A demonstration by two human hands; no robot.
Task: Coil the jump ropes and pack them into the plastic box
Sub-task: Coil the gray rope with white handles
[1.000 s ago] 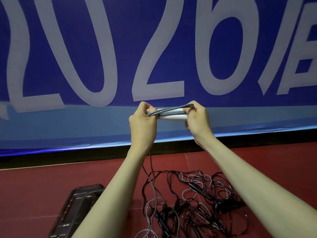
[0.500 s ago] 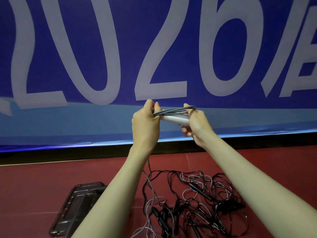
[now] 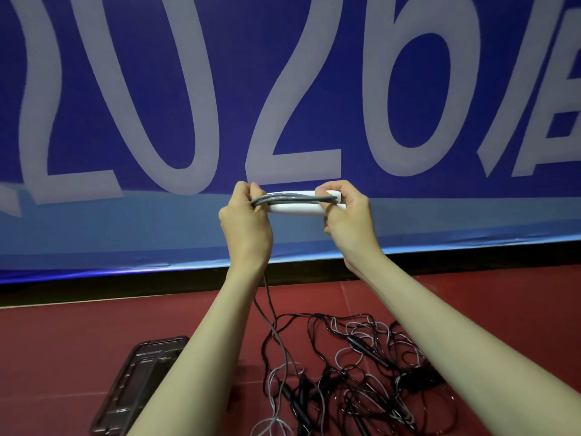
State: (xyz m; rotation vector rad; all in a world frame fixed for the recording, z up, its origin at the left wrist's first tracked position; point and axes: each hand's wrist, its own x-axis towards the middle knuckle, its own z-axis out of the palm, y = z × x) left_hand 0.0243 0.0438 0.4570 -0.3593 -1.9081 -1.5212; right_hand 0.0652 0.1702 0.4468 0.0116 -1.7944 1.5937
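Blue banner [image 3: 314, 73] with large pale "2026" fills the background above a red floor [image 3: 63, 341]. Both hands are raised in front of it, holding a white handle [image 3: 295, 207] level between them. The left hand [image 3: 245, 225] pinches one end, fingers curled over gray rope [image 3: 292, 199] loops laid along the handle. The right hand [image 3: 349, 221] grips the other end, thumb and fingers wrapped around handle and loops. A gray strand hangs from the left hand to the floor. Below, a tangle [image 3: 361, 372] of black and gray ropes lies on the floor. Just left of it sits a dark plastic box [image 3: 132, 388], partly hidden by the left forearm.
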